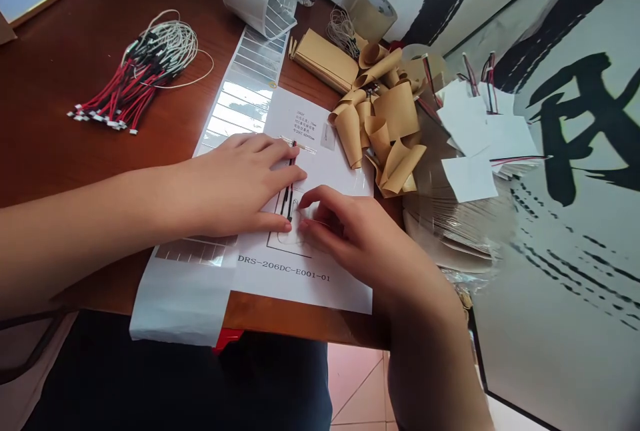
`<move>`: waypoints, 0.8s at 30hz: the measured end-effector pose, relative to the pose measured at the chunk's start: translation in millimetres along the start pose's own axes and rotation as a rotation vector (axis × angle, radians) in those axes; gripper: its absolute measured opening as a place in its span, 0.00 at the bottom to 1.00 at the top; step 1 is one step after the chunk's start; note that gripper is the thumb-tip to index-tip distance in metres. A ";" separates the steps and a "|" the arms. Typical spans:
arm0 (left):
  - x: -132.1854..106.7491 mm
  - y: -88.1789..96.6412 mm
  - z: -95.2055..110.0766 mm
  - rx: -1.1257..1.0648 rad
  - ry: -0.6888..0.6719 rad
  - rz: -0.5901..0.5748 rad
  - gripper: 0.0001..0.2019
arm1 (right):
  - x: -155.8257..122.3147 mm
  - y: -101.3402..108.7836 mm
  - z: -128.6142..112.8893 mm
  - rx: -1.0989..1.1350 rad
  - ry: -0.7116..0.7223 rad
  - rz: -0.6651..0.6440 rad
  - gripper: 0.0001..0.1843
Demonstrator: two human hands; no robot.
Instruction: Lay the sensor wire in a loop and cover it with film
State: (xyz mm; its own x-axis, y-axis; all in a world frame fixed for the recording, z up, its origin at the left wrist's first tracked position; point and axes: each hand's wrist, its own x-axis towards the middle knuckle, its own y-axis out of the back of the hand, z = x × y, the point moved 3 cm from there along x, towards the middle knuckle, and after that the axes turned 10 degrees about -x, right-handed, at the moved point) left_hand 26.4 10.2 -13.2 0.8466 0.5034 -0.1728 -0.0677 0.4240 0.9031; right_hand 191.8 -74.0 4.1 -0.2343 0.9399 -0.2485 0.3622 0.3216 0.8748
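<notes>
left hand: open and flat on the printed sheet, fingers spread, apparently bracing the paper, we judge, just beside the wire lead
right hand: curled, fingertips at the lead's lower end; we cannot tell whether they grip it
wire lead: thin black-and-red pair on the sheet between both hands, long axis pointing away from us, slightly tilted, over a drawn outline
sheet: on a glossy label strip, overhanging the wooden desk edge
beyond: red-and-black wire bundle, curled kraft paper, white cards, tape roll
</notes>
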 end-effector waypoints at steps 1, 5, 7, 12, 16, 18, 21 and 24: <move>0.2 -0.2 -0.2 0.002 0.000 0.002 0.36 | 0.1 0.1 -0.2 0.000 -0.002 -0.002 0.04; 0.5 -0.3 0.2 0.018 -0.006 0.003 0.36 | 0.9 -0.1 -0.9 0.002 -0.009 -0.017 0.04; 0.2 0.2 0.7 0.022 -0.010 0.007 0.35 | 1.2 -0.2 -1.1 0.004 -0.011 -0.021 0.04; -1.6 0.4 1.3 0.018 -0.001 -0.003 0.35 | 0.9 0.9 -0.7 -0.005 -0.004 -0.012 0.03; -1.7 0.3 1.1 0.028 -0.005 0.002 0.36 | -0.6 1.5 0.1 -0.008 -0.001 -0.010 0.04; -1.4 0.1 1.1 0.035 -0.006 0.001 0.36 | -0.9 1.4 0.3 -0.011 0.003 -0.012 0.04; -0.7 -0.6 1.4 0.039 -0.004 -0.002 0.35 | -0.8 1.1 -0.3 -0.022 0.001 -0.016 0.05; -0.1 -1.0 1.6 0.037 -0.004 0.003 0.36 | -1.2 1.3 -1.0 -0.030 -0.017 -0.025 0.05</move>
State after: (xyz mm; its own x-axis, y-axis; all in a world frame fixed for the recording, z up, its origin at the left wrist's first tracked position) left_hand 27.2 8.5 -13.4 0.8486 0.5014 -0.1688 -0.0508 0.3948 0.9174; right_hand 191.6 -74.9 6.0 -0.2275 0.9336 -0.2768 0.3295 0.3413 0.8803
